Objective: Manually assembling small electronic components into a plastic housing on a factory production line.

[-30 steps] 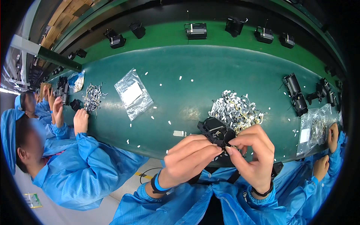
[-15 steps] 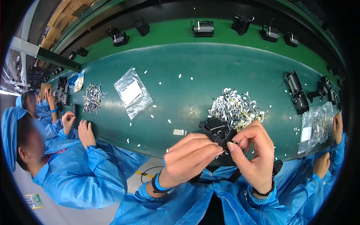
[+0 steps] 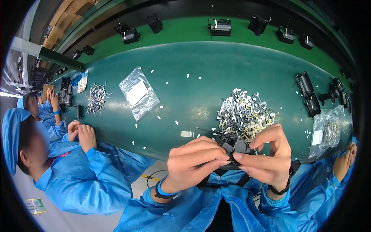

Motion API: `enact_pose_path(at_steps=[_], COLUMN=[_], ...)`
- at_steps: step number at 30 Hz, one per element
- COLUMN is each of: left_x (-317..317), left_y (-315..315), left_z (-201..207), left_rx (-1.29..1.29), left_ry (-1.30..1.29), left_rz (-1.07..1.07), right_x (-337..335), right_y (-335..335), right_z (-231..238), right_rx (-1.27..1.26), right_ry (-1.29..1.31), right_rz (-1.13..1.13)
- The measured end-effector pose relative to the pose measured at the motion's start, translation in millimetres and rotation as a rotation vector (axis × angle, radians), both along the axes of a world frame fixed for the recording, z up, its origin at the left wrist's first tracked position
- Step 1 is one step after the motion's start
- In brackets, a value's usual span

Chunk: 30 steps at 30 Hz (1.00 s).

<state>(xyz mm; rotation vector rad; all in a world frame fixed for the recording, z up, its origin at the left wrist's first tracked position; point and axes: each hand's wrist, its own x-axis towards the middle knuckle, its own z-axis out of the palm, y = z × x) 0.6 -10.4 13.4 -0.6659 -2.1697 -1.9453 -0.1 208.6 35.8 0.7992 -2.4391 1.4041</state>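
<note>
Both hands hold a black plastic part point(image 3: 240, 146) above the table's near edge, in front of a pile of short cables point(image 3: 241, 110) with white connectors. My left hand point(image 3: 195, 157) is closed on the part's left side, fingertips and thumb pinched together. On its other side, my right hand point(image 3: 270, 156) grips the part with thumb and fingers, the thumb tip close to the left fingertips. The fingers hide the part's lower side. A thin wire end point(image 3: 203, 129) sticks out left of the part. Just beyond my left hand lies a small pale label-like piece point(image 3: 186, 133).
Across the green table point(image 3: 181, 62) lie a clear plastic bag point(image 3: 139, 94), another cable pile point(image 3: 97, 98) and scattered white bits. Black housings point(image 3: 308, 92) and a bag of parts point(image 3: 328, 129) are at right. Co-workers sit on both sides; one's hands point(image 3: 83, 133) rest at the left edge.
The black part has turned in my hands and now shows a rounded grey-black face. My right fingers have shifted on it. The left co-worker's hands have come together.
</note>
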Motion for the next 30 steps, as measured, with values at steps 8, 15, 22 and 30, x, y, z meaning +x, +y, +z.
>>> enact_pose_path(at_steps=[8,15,22,30], left_x=[-1.0,0.5,-1.4,13.0], left_y=[0.6,-0.7,4.1,8.3], left_z=[0.4,0.5,-6.2,-0.5], left_rx=[-0.024,-0.001,-0.041,-0.071], left_ry=[0.001,0.048,0.111,0.279], left_rz=[-0.060,-0.047,0.043,0.238], right_x=[-2.6,8.0,-4.3,-6.1], right_y=[8.5,3.9,-4.7,-26.8], right_z=[-2.4,-6.4,5.5,31.4], right_rx=[0.031,-0.236,0.044,0.201], right_ry=[0.016,-0.100,-0.153,0.073], right_rz=[0.058,-0.085,-0.072,-0.157])
